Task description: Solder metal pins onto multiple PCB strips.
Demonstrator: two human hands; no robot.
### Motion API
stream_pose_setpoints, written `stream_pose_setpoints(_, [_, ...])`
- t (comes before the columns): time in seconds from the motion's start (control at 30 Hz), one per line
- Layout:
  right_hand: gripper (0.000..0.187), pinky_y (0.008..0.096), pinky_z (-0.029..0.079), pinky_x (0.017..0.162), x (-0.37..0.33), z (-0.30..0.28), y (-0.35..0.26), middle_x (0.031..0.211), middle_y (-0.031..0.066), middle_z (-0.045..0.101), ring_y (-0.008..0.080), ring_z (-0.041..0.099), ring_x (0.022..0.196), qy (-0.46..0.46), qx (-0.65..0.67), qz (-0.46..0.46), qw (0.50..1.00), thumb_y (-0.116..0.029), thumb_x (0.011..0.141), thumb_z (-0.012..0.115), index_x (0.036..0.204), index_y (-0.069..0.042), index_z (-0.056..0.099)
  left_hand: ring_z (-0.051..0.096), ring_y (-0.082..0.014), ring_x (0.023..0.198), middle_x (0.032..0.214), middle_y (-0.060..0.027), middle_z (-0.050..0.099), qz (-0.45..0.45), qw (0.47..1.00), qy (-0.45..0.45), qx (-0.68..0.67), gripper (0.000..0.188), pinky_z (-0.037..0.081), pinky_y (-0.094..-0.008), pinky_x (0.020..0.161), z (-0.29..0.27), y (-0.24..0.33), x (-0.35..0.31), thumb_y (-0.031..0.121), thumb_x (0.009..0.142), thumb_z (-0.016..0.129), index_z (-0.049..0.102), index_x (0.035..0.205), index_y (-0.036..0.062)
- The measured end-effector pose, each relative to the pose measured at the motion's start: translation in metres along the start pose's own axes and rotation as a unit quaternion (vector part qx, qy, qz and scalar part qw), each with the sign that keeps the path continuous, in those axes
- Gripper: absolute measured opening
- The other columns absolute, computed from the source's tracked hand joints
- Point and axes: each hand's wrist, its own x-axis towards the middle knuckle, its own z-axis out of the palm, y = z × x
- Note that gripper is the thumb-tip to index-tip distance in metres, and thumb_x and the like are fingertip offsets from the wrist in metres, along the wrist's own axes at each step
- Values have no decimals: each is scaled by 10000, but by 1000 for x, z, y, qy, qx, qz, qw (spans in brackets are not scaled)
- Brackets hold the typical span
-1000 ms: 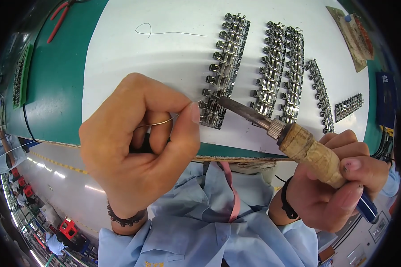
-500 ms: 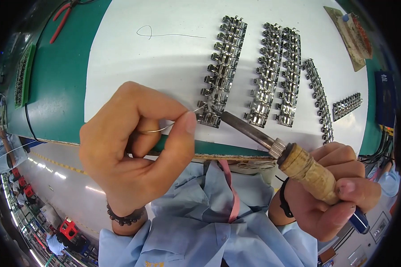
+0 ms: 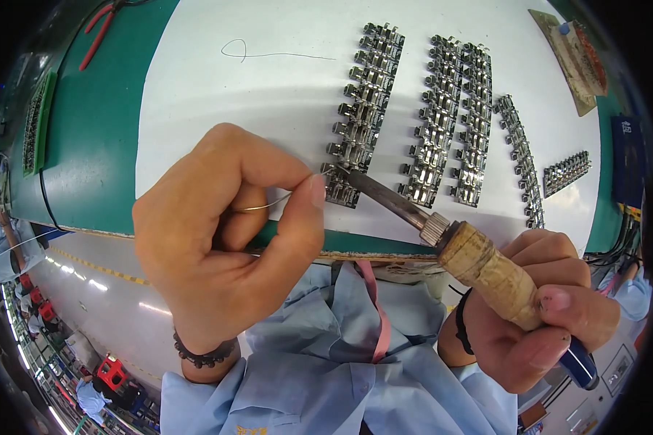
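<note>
My left hand (image 3: 228,235) is closed, pinching a thin solder wire (image 3: 268,206) between thumb and forefinger; the wire loops back into the curled fingers. My right hand (image 3: 551,312) wraps round the tan, worn handle of a soldering iron (image 3: 497,279). The iron's tip touches or nearly touches the near end of the leftmost strip of metal clip parts (image 3: 366,109), close to my left fingertips. The solder's end is hard to make out there. To the right lie two similar strips side by side, the left one (image 3: 437,119) and the right one (image 3: 474,123).
A slanted strip (image 3: 519,156) and a short strip (image 3: 567,174) lie farther right on the white sheet (image 3: 196,94). A loose wire (image 3: 283,56) curls at the back. Red-handled pliers (image 3: 98,36) and a green circuit board (image 3: 38,123) are at left; a stand (image 3: 577,58) sits back right.
The iron and my right hand have shifted slightly left, its tip nearer the strip's left edge. My left hand has moved a little right, and less solder shows beyond its fingertips.
</note>
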Motion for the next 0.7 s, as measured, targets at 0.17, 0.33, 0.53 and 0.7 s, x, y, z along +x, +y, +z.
stream_pose_setpoints(0.17, [270,305,321,465,2,-1,-2,608,69,450,147,402,485,-4,-11,11,1000,-333,967,495,964,-66,453,240,7,547,605,91,380,22,999,-22,19,113,156,-195,506,-2,0,3,-48,787,705,614,821,12])
stream_pose_setpoints(0.33, [258,303,318,479,5,-7,-5,617,65,454,145,393,492,-49,-3,31,998,-327,968,483,968,-70,456,249,8,557,621,88,399,-18,999,8,-26,98,169,-187,518,-3,7,0,-32,812,693,606,841,4])
stream_pose_setpoints(0.53, [232,295,305,492,2,-9,2,625,57,459,137,378,505,29,39,18,999,-303,971,447,981,-72,464,268,6,577,669,73,424,-42,996,65,-37,111,192,-176,538,-2,10,-1,-20,839,665,572,895,0])
stream_pose_setpoints(0.7, [221,294,306,492,5,-6,1,624,54,458,133,379,509,19,29,19,999,-291,968,446,984,-72,467,267,3,578,679,67,419,-12,995,36,-97,134,198,-174,537,-8,1,-3,-41,833,643,534,891,11])
